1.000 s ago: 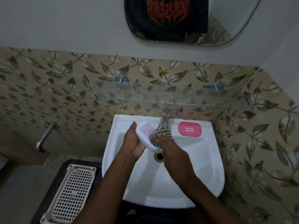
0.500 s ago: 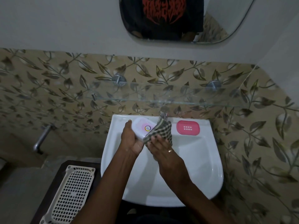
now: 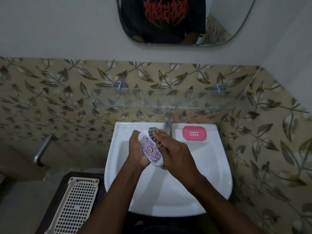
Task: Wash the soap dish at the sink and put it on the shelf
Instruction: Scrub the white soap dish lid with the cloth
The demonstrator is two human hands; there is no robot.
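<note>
Over the white sink, my left hand grips a white oval soap dish part with a pink and purple pattern facing up. My right hand presses a checked cloth against the dish's right side; most of the cloth is hidden under my fingers. A pink soap dish piece with small slots lies on the sink's back right ledge. The glass shelf runs along the tiled wall above the tap.
A cream perforated plastic tray lies on a dark stand left of the sink. A metal wall tap sticks out at the left. A mirror hangs above the shelf.
The patterned dish has turned lengthwise and come lower in my left hand. My right hand with the cloth slid from the dish's top face to its right edge.
</note>
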